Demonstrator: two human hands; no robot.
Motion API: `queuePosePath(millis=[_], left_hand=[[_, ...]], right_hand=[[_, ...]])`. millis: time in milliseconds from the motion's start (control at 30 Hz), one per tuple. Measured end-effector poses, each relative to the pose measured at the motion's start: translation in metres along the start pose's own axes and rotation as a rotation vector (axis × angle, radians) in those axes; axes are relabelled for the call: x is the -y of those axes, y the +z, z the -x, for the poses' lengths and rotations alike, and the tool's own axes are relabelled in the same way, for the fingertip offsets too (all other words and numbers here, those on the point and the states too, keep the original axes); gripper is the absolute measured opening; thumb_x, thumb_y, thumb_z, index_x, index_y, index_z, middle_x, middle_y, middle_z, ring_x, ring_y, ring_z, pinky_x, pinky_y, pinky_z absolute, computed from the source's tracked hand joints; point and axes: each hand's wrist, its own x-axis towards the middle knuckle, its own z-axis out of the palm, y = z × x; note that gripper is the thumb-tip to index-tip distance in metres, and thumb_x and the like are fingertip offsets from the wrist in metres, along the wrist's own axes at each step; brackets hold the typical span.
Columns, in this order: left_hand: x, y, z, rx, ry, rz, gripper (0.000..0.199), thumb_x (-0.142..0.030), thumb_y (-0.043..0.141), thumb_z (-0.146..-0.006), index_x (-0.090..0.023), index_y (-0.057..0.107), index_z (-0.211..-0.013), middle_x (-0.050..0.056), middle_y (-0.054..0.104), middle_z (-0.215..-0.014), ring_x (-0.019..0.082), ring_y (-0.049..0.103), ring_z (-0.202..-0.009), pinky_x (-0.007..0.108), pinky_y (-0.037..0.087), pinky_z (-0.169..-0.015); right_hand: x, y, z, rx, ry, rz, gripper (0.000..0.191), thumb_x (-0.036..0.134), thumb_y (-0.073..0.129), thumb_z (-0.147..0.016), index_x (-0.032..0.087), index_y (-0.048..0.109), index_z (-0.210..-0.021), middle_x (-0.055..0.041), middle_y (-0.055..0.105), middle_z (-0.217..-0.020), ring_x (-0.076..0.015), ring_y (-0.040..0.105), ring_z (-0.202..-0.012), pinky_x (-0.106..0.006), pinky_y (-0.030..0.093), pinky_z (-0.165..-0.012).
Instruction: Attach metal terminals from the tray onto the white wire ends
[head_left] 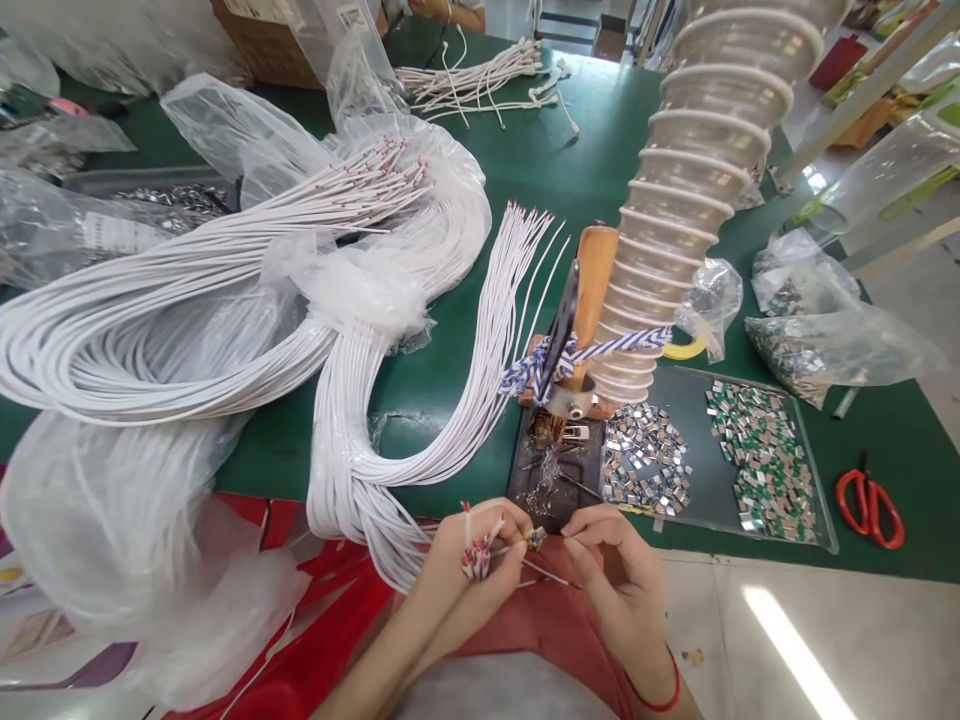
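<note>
My left hand (480,560) is closed round a bunch of thin white cables (478,556) with red tips, which stick up out of the fist. At its thumb and fingertips is a small metal connector (535,538). My right hand (619,570) is just to the right of it, thumb and fingertips drawn together in a pinch. What that pinch holds, if anything, is too small to make out. A loose cable end (553,573) runs below the connector between both hands. Straight ahead lies a dark work plate (536,500) with metal bits, partly behind my fingers.
Large bundles of white cable (225,260) cover the left of the green table (592,110). A ribbed clear hose (675,170) comes down beside a wooden-handled stand (596,270). On the right are a tray (697,400) of small connectors, red-handled scissors (870,508) and plastic bags (825,340).
</note>
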Motion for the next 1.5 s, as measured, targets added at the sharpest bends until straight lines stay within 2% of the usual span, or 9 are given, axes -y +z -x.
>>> queuePosePath(millis=[200,400,500,867,967,1100,1167,1300,1500], left_hand=[[-0.001,0.003,0.012,0.116,0.002,-0.005,0.019,-0.015,0.055,-0.091,-0.019,0.060,-0.073,0.004,0.071,-0.082,0.018,0.068,-0.074,0.026,0.050,-0.070],[0.000,0.002,0.011,0.279,-0.026,0.130,0.024,-0.026,0.056,-0.102,-0.019,0.065,-0.082,0.005,0.071,-0.096,0.018,0.067,-0.090,0.026,0.048,-0.084],[0.002,0.003,0.012,0.264,-0.064,0.223,0.031,-0.034,0.055,-0.104,-0.019,0.064,-0.079,0.004,0.067,-0.092,0.018,0.063,-0.085,0.026,0.048,-0.079],[0.017,0.008,0.020,0.183,-0.098,0.343,0.043,-0.050,0.058,-0.103,-0.017,0.072,-0.079,0.004,0.068,-0.086,0.012,0.060,-0.062,0.025,0.051,-0.066],[0.016,0.010,0.017,0.135,-0.123,0.461,0.047,-0.057,0.062,-0.099,-0.015,0.077,-0.083,0.008,0.071,-0.096,0.015,0.070,-0.067,0.026,0.058,-0.069],[0.015,0.010,0.011,0.000,-0.222,0.585,0.047,-0.060,0.076,-0.088,-0.013,0.080,-0.085,0.011,0.075,-0.100,0.021,0.078,-0.077,0.030,0.063,-0.075],[0.017,0.010,0.009,0.003,-0.252,0.649,0.048,-0.061,0.078,-0.086,-0.013,0.078,-0.081,0.009,0.075,-0.090,0.017,0.076,-0.065,0.025,0.060,-0.064],[0.026,0.013,0.008,0.152,-0.289,0.723,0.054,-0.066,0.074,-0.087,-0.012,0.072,-0.077,0.002,0.070,-0.063,0.007,0.059,-0.041,0.017,0.043,-0.048],[0.030,0.022,0.011,0.224,-0.404,0.763,0.067,-0.078,0.073,-0.078,-0.012,0.066,-0.069,0.000,0.064,-0.053,0.003,0.043,-0.031,0.017,0.028,-0.038]], right_hand=[[0.006,-0.006,0.003,0.118,0.116,-0.010,0.005,0.028,0.067,-0.099,0.026,0.064,-0.096,0.0061,0.055,-0.070,-0.0107,0.045,-0.055,-0.019,0.041,-0.050],[0.013,-0.007,0.000,0.242,0.110,-0.046,0.007,0.025,0.059,-0.104,0.028,0.066,-0.105,0.0025,0.070,-0.083,-0.0108,0.062,-0.066,-0.016,0.050,-0.061],[0.012,-0.007,0.000,0.271,0.106,-0.090,0.009,0.027,0.058,-0.106,0.029,0.066,-0.107,0.0011,0.073,-0.088,-0.0117,0.067,-0.073,-0.016,0.054,-0.067],[0.010,-0.007,0.002,0.255,-0.072,-0.021,0.012,0.031,0.055,-0.108,0.029,0.067,-0.109,0.0006,0.072,-0.080,-0.0147,0.062,-0.067,-0.023,0.052,-0.064],[0.008,-0.018,0.004,0.267,-0.079,0.006,0.012,0.026,0.057,-0.106,0.029,0.067,-0.111,-0.0006,0.072,-0.081,-0.0156,0.061,-0.067,-0.024,0.051,-0.061],[0.006,-0.044,0.006,0.158,-0.050,0.080,0.021,0.016,0.059,-0.101,0.030,0.067,-0.114,-0.0001,0.070,-0.081,-0.0149,0.059,-0.063,-0.023,0.049,-0.057],[0.009,-0.058,0.004,0.185,-0.051,0.121,0.024,0.014,0.059,-0.099,0.029,0.068,-0.115,0.0015,0.067,-0.075,-0.0142,0.057,-0.059,-0.023,0.048,-0.055],[0.020,-0.068,-0.005,0.296,-0.064,0.206,0.021,0.011,0.062,-0.095,0.028,0.068,-0.105,0.0053,0.059,-0.063,-0.0126,0.050,-0.051,-0.021,0.044,-0.050],[0.025,-0.031,-0.013,0.365,-0.085,0.178,0.017,0.010,0.060,-0.097,0.024,0.067,-0.100,0.0007,0.072,-0.076,-0.0131,0.063,-0.062,-0.020,0.050,-0.059]])
